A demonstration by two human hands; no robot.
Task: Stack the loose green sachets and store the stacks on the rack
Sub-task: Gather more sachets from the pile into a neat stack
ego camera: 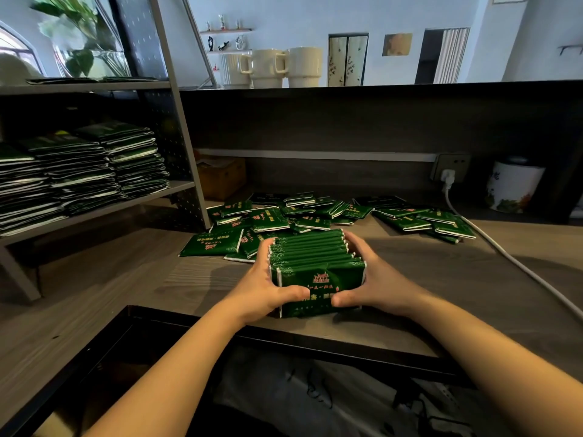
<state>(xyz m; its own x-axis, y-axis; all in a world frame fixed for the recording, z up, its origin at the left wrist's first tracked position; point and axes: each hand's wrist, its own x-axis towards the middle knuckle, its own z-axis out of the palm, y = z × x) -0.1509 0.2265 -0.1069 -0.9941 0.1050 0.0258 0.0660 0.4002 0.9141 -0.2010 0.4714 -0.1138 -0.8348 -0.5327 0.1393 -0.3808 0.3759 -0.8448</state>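
A stack of green sachets stands on edge on the wooden counter, near its front. My left hand grips its left side and my right hand grips its right side, with both thumbs on the front sachet. Behind the stack, loose green sachets lie scattered over the counter, and more loose sachets lie to the right. On the left, the grey metal rack holds several tall stacks of stored sachets on its middle shelf.
A white cable runs from a wall socket across the counter's right side. A white printed canister stands at the back right. A cardboard box sits behind the rack. Mugs stand on the upper ledge.
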